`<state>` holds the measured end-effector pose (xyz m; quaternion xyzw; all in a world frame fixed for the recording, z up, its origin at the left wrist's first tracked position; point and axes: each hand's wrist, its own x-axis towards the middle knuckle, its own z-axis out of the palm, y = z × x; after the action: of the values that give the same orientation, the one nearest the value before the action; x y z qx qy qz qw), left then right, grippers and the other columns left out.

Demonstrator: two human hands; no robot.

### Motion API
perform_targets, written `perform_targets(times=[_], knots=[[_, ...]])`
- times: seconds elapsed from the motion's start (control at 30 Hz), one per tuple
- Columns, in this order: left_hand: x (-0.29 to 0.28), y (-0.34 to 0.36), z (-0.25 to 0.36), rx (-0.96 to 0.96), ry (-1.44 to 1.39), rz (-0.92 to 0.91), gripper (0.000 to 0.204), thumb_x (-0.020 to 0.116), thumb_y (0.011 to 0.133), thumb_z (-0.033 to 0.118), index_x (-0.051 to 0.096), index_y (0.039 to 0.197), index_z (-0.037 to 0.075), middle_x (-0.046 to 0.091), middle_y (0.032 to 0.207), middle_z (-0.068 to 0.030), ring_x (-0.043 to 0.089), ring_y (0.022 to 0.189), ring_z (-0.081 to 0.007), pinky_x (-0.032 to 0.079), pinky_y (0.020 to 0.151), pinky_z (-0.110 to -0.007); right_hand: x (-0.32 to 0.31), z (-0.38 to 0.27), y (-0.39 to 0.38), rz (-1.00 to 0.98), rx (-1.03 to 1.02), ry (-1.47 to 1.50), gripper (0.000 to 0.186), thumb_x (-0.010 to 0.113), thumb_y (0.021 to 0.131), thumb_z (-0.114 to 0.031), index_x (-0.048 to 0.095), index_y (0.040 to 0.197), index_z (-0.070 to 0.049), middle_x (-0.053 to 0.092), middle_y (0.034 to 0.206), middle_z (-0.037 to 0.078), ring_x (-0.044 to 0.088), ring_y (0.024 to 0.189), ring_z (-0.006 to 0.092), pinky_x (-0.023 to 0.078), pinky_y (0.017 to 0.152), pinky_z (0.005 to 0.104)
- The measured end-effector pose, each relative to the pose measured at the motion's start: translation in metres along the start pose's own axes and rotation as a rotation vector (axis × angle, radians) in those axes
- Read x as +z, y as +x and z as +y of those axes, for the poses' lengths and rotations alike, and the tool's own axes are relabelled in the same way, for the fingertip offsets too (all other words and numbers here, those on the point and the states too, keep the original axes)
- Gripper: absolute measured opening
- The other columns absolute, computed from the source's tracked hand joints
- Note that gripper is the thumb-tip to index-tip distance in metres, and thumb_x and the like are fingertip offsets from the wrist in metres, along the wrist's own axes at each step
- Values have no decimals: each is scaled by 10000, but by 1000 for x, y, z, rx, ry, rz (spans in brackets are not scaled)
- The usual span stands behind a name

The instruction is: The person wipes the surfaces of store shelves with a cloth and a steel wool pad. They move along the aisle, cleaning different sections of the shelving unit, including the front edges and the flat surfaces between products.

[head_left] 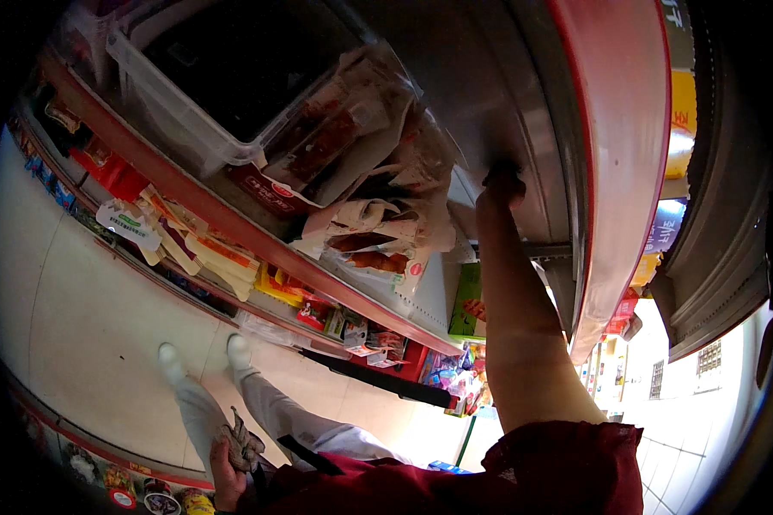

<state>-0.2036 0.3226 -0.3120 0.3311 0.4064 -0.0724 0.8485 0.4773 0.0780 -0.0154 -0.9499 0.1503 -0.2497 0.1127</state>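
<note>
My right hand is raised at arm's length, closed against the inner face of a grey metal lid with a red rim. Just left of it lies a heap of wrapped food packets in clear and white wrappers. My left hand hangs low by my hip, gripping a crumpled grey-brown cloth. I wear a dark red top, light grey trousers and white shoes.
A clear plastic bin sits left of the packets behind a red rail. Below it, shelves hold small snack packs and a green box. Pale floor tiles stretch left; more goods line the lower left edge.
</note>
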Motion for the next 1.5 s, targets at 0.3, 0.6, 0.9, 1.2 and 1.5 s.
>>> perform_targets(times=[0.3,0.6,0.9,1.2,1.5], knots=[[22,8,21,-38,-80,4,277,442,973,178,526,1147,-20,574,1085,-123,576,1020,-231,478,895,-334,35,-45,-12,3,-98,-10,303,623,836,-257,641,1007,-8,667,943,155,627,824,267,499,721,384],[35,3,51,-257,-389,61,285,503,953,231,537,1147,25,624,1046,-91,630,946,-213,520,830,-370,48,-86,-7,6,-140,-15,304,617,837,-260,637,1009,-11,663,949,157,625,833,275,496,727,389],[33,8,46,-292,-381,-57,275,532,941,221,542,1138,29,629,1036,-96,637,925,-212,533,773,-343,15,-54,13,18,-87,-43,304,612,839,-264,634,1011,-14,659,956,160,623,841,283,494,733,395],[33,7,25,-250,-428,17,264,534,936,213,552,1132,37,622,1032,-70,622,932,-195,514,813,-342,-10,-6,0,8,8,-35,304,606,841,-267,630,1013,-17,655,963,162,620,850,291,492,739,401],[39,3,42,-267,-392,41,279,546,927,238,551,1132,50,622,1028,-63,625,930,-191,520,788,-354,34,-51,-14,12,-112,-20,305,601,843,-270,627,1015,-20,650,970,165,618,859,299,489,745,407]])
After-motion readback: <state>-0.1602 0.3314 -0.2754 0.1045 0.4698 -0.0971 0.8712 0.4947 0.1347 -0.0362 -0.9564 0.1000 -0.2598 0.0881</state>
